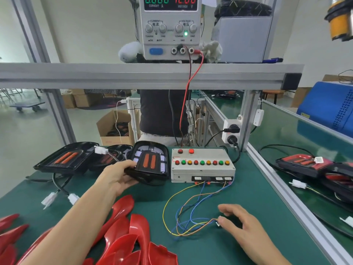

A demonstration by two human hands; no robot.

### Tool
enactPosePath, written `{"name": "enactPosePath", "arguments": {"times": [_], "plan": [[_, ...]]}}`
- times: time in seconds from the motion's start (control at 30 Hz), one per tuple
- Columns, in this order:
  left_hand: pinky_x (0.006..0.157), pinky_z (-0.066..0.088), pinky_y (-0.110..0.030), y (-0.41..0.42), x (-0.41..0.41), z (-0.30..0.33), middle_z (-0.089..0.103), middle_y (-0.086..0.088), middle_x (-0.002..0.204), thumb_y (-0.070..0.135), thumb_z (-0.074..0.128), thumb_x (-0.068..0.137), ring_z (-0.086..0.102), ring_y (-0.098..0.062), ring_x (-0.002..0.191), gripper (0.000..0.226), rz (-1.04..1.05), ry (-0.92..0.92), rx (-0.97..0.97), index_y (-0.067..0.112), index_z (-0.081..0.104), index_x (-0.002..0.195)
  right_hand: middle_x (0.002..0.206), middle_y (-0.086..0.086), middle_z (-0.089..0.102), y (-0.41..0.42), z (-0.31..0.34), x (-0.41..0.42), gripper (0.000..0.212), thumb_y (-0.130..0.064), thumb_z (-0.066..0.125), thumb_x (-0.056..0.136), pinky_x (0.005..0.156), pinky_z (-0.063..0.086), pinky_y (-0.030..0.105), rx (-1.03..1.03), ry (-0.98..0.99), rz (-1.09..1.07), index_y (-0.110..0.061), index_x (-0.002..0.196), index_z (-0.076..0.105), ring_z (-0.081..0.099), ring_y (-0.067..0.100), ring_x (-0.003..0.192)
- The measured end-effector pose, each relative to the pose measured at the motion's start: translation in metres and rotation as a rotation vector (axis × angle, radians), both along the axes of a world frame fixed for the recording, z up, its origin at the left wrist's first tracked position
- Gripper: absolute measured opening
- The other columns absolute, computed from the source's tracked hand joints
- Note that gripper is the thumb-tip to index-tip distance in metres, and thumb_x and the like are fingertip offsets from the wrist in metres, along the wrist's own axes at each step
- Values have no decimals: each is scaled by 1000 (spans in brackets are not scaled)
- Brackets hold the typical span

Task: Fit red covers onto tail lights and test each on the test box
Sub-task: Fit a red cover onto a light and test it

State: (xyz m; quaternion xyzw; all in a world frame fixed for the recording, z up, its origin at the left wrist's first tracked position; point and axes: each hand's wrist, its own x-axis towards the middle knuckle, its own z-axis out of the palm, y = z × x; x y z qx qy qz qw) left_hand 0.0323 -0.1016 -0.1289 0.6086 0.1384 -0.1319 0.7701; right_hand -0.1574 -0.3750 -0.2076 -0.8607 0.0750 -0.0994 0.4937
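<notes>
Left hand (119, 177) grips a glossy black tail light (150, 163) at eleven o'clock, beside the grey test box (202, 170). Right hand (238, 220) pinches the box's white wire plug (217, 223) at five o'clock. Dragging those looped wires could snag them.

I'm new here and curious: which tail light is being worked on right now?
Find the grey test box with coloured buttons on the green bench. Just left of it, the left hand grips a black tail light, tilted up, unlike those lying flat further left.
</notes>
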Motion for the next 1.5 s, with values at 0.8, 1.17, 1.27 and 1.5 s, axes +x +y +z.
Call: {"name": "enactPosePath", "arguments": {"times": [0.8,1.17,1.27,1.5], "plan": [[62,59,-35,-92,-123,-4,69,-26,100,3,55,82,69,-27,73,26,-613,-6,-249,-6,65,105,140,24,51,32,53,-9,81,-52,81,70,109,40,47,1292,-130,400,-5,132,58,49,38,130],[54,52,-27,-112,-112,6,72,-4,88,29,46,97,59,-13,60,29,-882,-279,409,10,68,95,130,25,59,1,51,-12,66,-37,75,70,98,49,49,1304,-94,148,-1,124,63,61,37,114],[53,48,-24,-113,-96,3,68,-1,92,41,42,96,55,-12,58,39,-773,-387,645,12,68,95,124,21,64,-24,48,-6,49,-25,55,81,100,46,55,1331,-83,-31,-2,123,65,64,36,106],[80,46,-21,-114,-86,-28,64,16,96,35,63,79,61,-6,89,27,-853,-532,860,30,64,105,103,20,73,-87,53,-12,33,-23,53,75,70,57,61,1347,-149,-182,-5,86,79,72,38,84]]}}
